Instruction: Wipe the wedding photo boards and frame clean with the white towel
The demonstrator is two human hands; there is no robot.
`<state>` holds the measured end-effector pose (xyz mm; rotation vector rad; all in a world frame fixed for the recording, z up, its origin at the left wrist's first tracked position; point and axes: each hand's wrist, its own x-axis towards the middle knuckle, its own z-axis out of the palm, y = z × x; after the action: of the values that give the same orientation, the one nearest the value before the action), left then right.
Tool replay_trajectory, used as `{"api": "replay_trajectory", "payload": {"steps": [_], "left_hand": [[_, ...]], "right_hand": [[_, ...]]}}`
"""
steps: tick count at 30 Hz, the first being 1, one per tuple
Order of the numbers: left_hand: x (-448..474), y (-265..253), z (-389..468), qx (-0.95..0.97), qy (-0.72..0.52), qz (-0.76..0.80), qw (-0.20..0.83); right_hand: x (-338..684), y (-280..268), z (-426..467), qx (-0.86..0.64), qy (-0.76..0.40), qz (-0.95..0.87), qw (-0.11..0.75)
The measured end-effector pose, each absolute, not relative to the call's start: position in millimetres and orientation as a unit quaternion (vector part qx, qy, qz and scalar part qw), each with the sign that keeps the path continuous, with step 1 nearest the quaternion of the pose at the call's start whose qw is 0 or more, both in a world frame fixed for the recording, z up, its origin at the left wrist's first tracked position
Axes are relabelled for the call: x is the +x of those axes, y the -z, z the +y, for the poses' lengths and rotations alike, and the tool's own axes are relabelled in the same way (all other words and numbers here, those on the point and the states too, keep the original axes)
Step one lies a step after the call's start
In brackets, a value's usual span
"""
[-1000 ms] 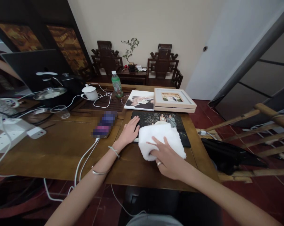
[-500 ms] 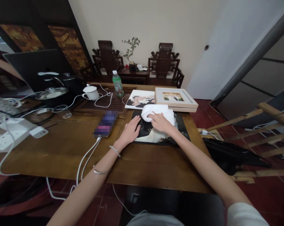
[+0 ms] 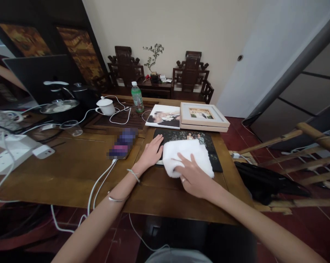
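Note:
A dark photo panel with two small figures on it lies flat on the wooden table. Across its near half is a folded white towel, which hides much of the picture and hangs over the near edge. My right hand grips the towel, fingers pressed into its folds. Resting flat on the panel's left edge is my left hand, fingers stretched out and holding nothing. Behind the panel lie a white-edged photo print and a stack of pale wooden picture frames.
Left of my left hand lies a phone with white cables. Farther back stand a green-labelled bottle, a lidded white cup and a clear plastic cup. A power strip and laptop are at left, with another person's arm behind.
My right hand has pulled the towel toward me, from the panel's far edge to its near edge, uncovering the two figures. My left hand stays in place.

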<state>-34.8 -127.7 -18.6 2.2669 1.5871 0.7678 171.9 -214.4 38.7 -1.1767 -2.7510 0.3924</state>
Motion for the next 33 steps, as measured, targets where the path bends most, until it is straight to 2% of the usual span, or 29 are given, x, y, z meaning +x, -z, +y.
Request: {"api": "replay_trajectory", "payload": {"steps": [6,11,16,21,27,30,33], "left_hand": [[-34,18,-128,0.783,-0.267,0.547,0.133],[-35,21,-126,0.772,-0.280,0.549,0.153],[-37,18,-124,0.735,-0.383,0.522,0.199],[-41,11,-126,0.707,-0.454,0.502,0.207],[-43,6,-128,0.707,-0.459,0.493,0.215],[-41,8,-128,0.713,-0.441,0.501,0.213],[-37,11,-129,0.738,-0.395,0.509,0.201]], "right_hand": [[178,-47,-225,-0.385,-0.164,-0.908,0.039],[172,-42,-168,-0.422,-0.099,-0.900,0.046],[149,-40,-131,-0.435,-0.056,-0.897,0.057],[133,-35,-156,-0.332,-0.073,-0.939,0.056],[150,-39,-208,-0.229,-0.117,-0.966,0.030],[168,-46,-221,-0.236,-0.145,-0.961,0.012],[187,-49,-218,-0.296,-0.156,-0.942,0.030]]}}
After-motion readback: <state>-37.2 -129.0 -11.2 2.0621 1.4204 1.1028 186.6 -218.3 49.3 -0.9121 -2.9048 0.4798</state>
